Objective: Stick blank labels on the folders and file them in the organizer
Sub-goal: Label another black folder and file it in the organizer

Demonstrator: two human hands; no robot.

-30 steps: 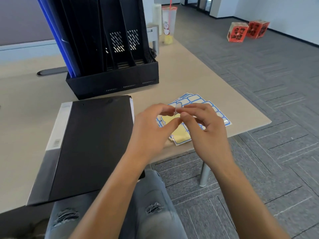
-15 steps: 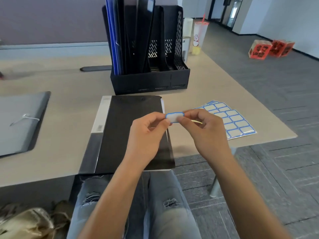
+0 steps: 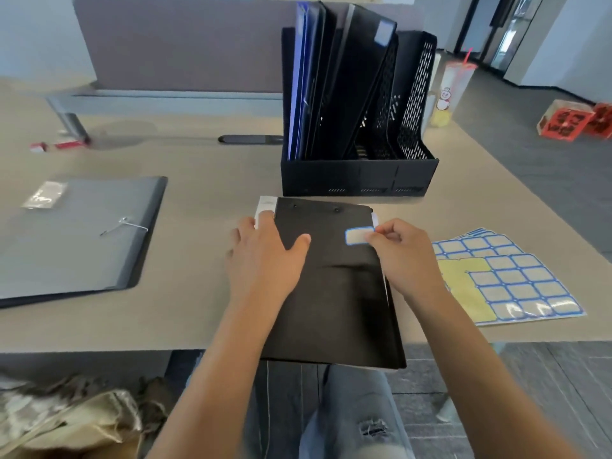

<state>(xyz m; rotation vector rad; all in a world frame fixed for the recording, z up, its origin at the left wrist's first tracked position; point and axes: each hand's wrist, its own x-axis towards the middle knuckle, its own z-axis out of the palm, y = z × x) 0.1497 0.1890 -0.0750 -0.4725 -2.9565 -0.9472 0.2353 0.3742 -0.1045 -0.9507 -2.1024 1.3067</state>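
Observation:
A black folder (image 3: 341, 293) lies flat on the desk in front of me, its near end hanging over the desk edge. My left hand (image 3: 265, 260) rests flat on the folder's left part, fingers spread. My right hand (image 3: 397, 256) pinches the right end of a blank blue-bordered label (image 3: 356, 235) that lies against the folder's upper right area. Behind the folder stands the black organizer (image 3: 359, 175), with blue and black folders upright in its left slots; one black folder carries a label near its top.
Label sheets (image 3: 510, 276) lie fanned out to the right of the folder near the desk's right edge. A grey folder (image 3: 76, 240) with an elastic band lies at the left. A drink cup (image 3: 453, 91) stands behind the organizer. A bag (image 3: 66, 422) sits on the floor at lower left.
The label was held between both hands above the desk; now my left hand has let go and lies flat on the folder, while my right hand has brought the label down onto the folder's cover.

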